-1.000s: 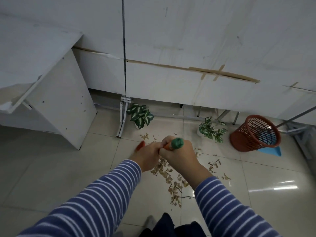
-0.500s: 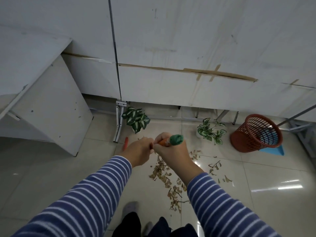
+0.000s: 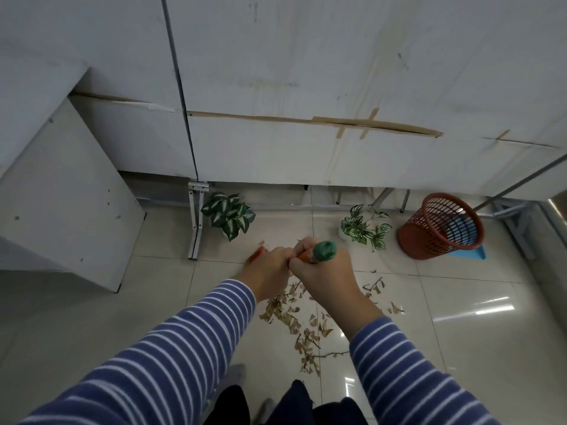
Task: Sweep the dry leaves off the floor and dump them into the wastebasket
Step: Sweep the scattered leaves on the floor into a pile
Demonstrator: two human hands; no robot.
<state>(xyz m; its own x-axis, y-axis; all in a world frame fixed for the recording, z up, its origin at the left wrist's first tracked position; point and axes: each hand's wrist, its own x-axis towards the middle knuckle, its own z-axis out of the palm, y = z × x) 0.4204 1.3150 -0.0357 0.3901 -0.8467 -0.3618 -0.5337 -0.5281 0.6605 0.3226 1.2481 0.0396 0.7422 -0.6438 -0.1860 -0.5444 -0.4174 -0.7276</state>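
Both hands grip an orange broom handle with a green cap (image 3: 323,250) at mid-frame. My right hand (image 3: 325,276) holds it just under the cap; my left hand (image 3: 268,271) holds it lower and to the left. An orange bit of the broom (image 3: 256,254) shows past my left hand; its head is hidden. Dry leaves (image 3: 302,326) and a twig lie scattered on the tiled floor under and in front of my hands. A red mesh wastebasket (image 3: 438,231) stands at the right near the wall, with a blue dustpan (image 3: 474,253) behind it.
Two small green potted plants, the left plant (image 3: 228,211) and the right plant (image 3: 365,227), stand by the wall. A white desk panel (image 3: 61,197) is at left, a metal bracket leg (image 3: 196,222) beside it. Metal frame legs (image 3: 515,210) sit right of the basket.
My hands and the broom handle shifted slightly left and up in the view; the orange part of the broom past my left hand moved left along the floor.
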